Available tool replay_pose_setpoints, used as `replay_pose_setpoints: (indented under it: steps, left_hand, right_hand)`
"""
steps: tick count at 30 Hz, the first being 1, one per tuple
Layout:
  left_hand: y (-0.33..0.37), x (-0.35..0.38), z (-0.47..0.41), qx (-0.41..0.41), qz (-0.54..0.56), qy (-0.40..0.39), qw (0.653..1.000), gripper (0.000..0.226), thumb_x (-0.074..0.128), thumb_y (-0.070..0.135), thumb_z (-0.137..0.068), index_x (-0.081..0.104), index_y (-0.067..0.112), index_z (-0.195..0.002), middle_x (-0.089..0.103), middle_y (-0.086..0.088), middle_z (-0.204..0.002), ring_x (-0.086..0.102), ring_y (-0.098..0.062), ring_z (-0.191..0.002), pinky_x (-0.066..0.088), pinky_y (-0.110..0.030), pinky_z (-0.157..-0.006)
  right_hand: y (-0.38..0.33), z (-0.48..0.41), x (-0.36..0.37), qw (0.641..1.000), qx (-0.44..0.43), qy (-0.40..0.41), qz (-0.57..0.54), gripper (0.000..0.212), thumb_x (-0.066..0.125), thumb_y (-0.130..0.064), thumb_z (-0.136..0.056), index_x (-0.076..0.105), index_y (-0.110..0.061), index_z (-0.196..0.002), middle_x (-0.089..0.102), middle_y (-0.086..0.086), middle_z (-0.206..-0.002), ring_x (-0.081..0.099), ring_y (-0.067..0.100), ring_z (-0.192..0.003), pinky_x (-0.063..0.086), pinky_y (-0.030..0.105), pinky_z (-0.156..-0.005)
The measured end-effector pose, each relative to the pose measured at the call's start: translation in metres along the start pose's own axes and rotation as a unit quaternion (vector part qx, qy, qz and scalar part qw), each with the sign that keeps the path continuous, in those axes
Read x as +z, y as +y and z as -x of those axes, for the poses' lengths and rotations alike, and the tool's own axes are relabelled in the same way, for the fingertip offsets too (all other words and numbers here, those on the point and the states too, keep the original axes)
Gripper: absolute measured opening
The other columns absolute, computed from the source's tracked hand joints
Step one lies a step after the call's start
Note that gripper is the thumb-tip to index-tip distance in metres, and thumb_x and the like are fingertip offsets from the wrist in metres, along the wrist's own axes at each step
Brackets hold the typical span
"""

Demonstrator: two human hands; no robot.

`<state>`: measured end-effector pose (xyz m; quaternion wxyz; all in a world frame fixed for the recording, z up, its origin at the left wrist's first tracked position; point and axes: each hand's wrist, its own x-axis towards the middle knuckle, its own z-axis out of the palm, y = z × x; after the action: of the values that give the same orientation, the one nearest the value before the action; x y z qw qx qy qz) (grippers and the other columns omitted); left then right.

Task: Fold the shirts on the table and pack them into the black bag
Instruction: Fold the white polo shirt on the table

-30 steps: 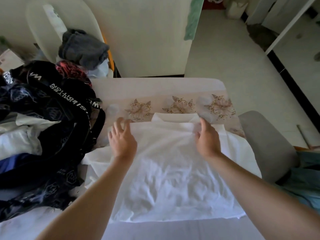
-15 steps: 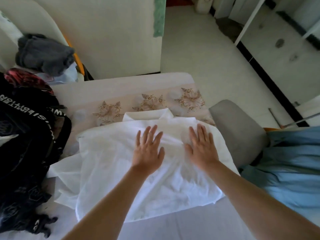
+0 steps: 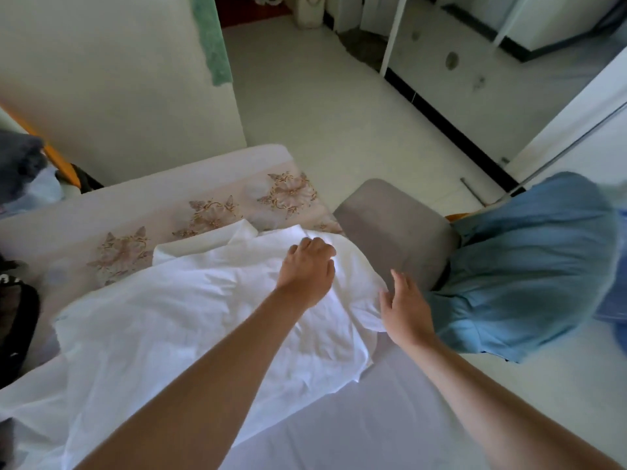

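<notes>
Tabletop holds white shirt: left fingers clutch it, right fingers loose at its edge.

Two hands, one white shirt, one black bag.

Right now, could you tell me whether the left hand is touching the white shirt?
Touching: head view shows the left hand resting on the white shirt, fingers curled into it.

Matt, creased white cloth shirt (thin-looking) on smooth floral tablecloth
</notes>
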<state>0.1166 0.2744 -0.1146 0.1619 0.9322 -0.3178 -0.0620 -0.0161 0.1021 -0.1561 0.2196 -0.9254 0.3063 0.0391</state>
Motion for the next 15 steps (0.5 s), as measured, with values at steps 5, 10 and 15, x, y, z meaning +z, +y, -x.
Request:
replay_pose_setpoints:
  steps: [5, 10, 15]
  left_hand:
    - [0.04, 0.02, -0.04, 0.095, -0.085, -0.151, 0.98, 0.051, 0.042, 0.031, -0.101, 0.031, 0.026, -0.151, 0.025, 0.0, -0.159, 0.02, -0.023, -0.146, 0.028, -0.042, -0.113]
    - [0.047, 0.044, -0.042, 0.065, -0.141, -0.238, 0.959, 0.059, 0.04, 0.044, -0.101, 0.02, 0.027, -0.155, 0.004, -0.004, -0.164, -0.001, -0.026, -0.151, 0.009, -0.048, -0.121]
    - [0.057, 0.03, -0.035, 0.106, -0.003, -0.145, 0.984, 0.074, 0.054, 0.013, -0.095, 0.015, 0.028, -0.156, 0.02, 0.002, -0.161, 0.017, -0.021, -0.148, 0.022, -0.041, -0.118]
  right_hand:
    - [0.023, -0.007, -0.013, 0.924, 0.266, -0.224, -0.161, 0.066, 0.042, -0.064, -0.09, 0.062, -0.009, -0.121, 0.067, 0.016, -0.114, 0.066, 0.034, -0.099, 0.053, 0.035, -0.081]
    - [0.029, -0.008, -0.009, 0.871, 0.309, -0.183, -0.336, 0.035, 0.07, -0.043, -0.084, 0.067, -0.008, -0.087, 0.06, 0.009, -0.078, 0.056, 0.024, -0.068, 0.039, 0.027, -0.06]
    - [0.008, -0.002, -0.033, 0.904, 0.211, -0.064, -0.367, 0.031, 0.067, -0.028, -0.085, 0.041, -0.016, -0.072, 0.037, 0.0, -0.065, 0.033, 0.016, -0.058, 0.028, 0.024, -0.046]
